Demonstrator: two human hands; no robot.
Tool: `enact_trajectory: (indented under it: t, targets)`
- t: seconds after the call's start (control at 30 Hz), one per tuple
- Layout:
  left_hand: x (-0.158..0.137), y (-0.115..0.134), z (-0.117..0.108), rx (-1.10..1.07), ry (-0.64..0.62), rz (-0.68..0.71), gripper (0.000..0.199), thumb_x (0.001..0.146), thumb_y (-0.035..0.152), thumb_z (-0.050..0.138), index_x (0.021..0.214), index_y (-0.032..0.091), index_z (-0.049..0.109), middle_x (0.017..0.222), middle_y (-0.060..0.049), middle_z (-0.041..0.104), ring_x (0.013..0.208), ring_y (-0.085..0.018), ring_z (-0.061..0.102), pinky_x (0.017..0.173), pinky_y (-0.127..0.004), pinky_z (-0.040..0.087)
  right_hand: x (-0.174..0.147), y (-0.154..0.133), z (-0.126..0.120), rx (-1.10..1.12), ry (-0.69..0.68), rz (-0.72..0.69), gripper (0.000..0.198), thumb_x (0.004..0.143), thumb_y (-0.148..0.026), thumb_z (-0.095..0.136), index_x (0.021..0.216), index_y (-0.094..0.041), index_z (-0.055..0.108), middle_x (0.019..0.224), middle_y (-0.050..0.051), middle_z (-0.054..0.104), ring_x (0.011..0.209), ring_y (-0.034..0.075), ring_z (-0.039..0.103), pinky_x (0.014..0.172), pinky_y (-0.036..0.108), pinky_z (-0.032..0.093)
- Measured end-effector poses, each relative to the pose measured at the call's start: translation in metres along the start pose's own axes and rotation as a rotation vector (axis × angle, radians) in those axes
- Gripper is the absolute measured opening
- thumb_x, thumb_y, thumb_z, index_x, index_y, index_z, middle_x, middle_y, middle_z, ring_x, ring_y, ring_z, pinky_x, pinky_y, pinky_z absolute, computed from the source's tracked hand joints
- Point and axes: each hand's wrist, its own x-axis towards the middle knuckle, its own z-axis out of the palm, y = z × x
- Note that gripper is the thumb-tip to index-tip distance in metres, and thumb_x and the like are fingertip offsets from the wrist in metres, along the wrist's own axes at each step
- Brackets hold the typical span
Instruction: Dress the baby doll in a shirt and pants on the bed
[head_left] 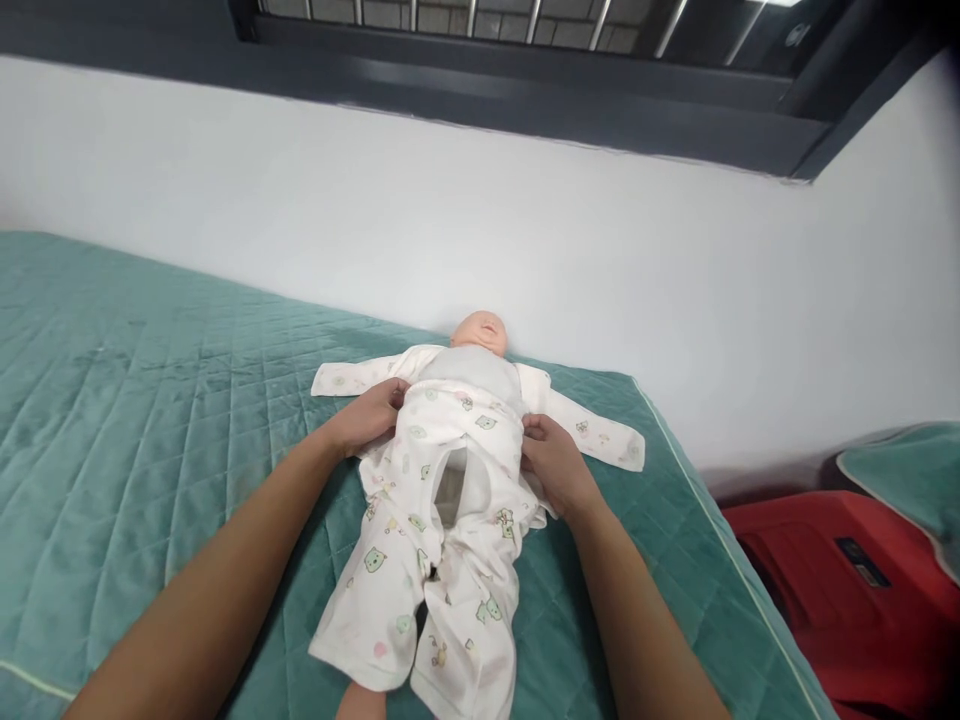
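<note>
A baby doll lies on its back with its head toward the wall. Printed white baby pants cover its legs and come up over its belly, with an open gap at the crotch. Under its arms a matching baby shirt lies spread, sleeves out to both sides. My left hand is closed on the pants' waistband at the left side. On the opposite side my right hand pinches the waistband too. One bare doll foot shows below the left pant leg.
Beneath the doll is a green quilted cover on a bed or table. A white wall rises behind, under a dark barred window frame. A red plastic stool or chair stands at the right, partly under green cloth.
</note>
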Motion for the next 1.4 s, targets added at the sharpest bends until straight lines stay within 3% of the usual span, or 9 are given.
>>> enact_trajectory:
  t: [0.27, 0.47, 0.57, 0.7, 0.87, 1.13, 1.4]
  targets:
    - [0.001, 0.004, 0.004, 0.074, 0.060, 0.021, 0.012, 0.064, 0.028, 0.058, 0.066, 0.019, 0.065, 0.061, -0.005, 0.067, 0.074, -0.028, 0.064, 0.064, -0.034, 0.048, 0.005, 0.007, 0.001, -0.066, 0.147, -0.018, 0.030, 0.064, -0.022, 0.062, 0.094, -0.026, 0.058, 0.080, 0.002, 0.069, 0.060, 0.017, 0.060, 0.050, 0.028, 0.045]
    - [0.006, 0.006, -0.002, 0.067, -0.063, 0.009, 0.009, 0.061, 0.026, 0.061, 0.057, 0.019, 0.065, 0.058, -0.004, 0.066, 0.075, -0.028, 0.064, 0.063, -0.033, 0.048, 0.006, 0.003, -0.005, -0.150, -0.041, -0.043, 0.025, 0.065, -0.021, 0.063, 0.089, -0.024, 0.068, 0.079, 0.003, 0.073, 0.074, 0.024, 0.066, 0.059, 0.032, 0.050]
    - [0.004, 0.007, -0.002, -0.053, -0.117, -0.016, 0.007, 0.061, 0.025, 0.063, 0.063, 0.019, 0.067, 0.063, -0.004, 0.068, 0.076, -0.027, 0.065, 0.065, -0.033, 0.050, 0.000, -0.004, -0.003, -0.131, -0.106, -0.049, 0.027, 0.065, -0.021, 0.065, 0.091, -0.023, 0.070, 0.077, 0.002, 0.074, 0.077, 0.025, 0.067, 0.062, 0.033, 0.051]
    - [0.002, 0.008, 0.004, -0.363, -0.214, -0.199, 0.013, 0.066, 0.022, 0.067, 0.078, 0.016, 0.069, 0.076, -0.007, 0.071, 0.077, -0.024, 0.067, 0.072, -0.036, 0.052, -0.010, -0.016, 0.004, 0.024, -0.135, -0.050, 0.035, 0.067, -0.025, 0.068, 0.102, -0.023, 0.069, 0.082, 0.002, 0.075, 0.083, 0.026, 0.069, 0.067, 0.034, 0.053]
    - [0.002, 0.010, 0.007, -0.423, -0.125, -0.234, 0.021, 0.075, 0.028, 0.069, 0.088, 0.012, 0.071, 0.085, -0.008, 0.073, 0.087, -0.025, 0.067, 0.073, -0.032, 0.052, -0.015, -0.021, 0.009, 0.237, -0.146, -0.061, 0.040, 0.069, -0.026, 0.072, 0.108, -0.024, 0.068, 0.095, 0.003, 0.076, 0.089, 0.026, 0.069, 0.076, 0.036, 0.054]
    - [0.002, 0.010, 0.012, -0.574, -0.171, -0.280, 0.028, 0.071, 0.026, 0.074, 0.094, 0.009, 0.072, 0.097, -0.012, 0.075, 0.091, -0.024, 0.069, 0.083, -0.034, 0.053, -0.007, -0.007, 0.005, 0.079, -0.098, -0.217, 0.030, 0.076, -0.027, 0.066, 0.105, -0.025, 0.071, 0.101, 0.001, 0.075, 0.094, 0.025, 0.067, 0.083, 0.038, 0.053]
    - [-0.004, 0.019, 0.015, -0.487, -0.087, -0.245, 0.023, 0.073, 0.025, 0.071, 0.093, 0.013, 0.073, 0.100, -0.009, 0.075, 0.103, -0.028, 0.066, 0.087, -0.036, 0.052, -0.008, -0.013, 0.007, -0.030, -0.066, -0.305, 0.026, 0.078, -0.025, 0.060, 0.102, -0.024, 0.070, 0.108, 0.003, 0.073, 0.096, 0.024, 0.065, 0.087, 0.038, 0.051]
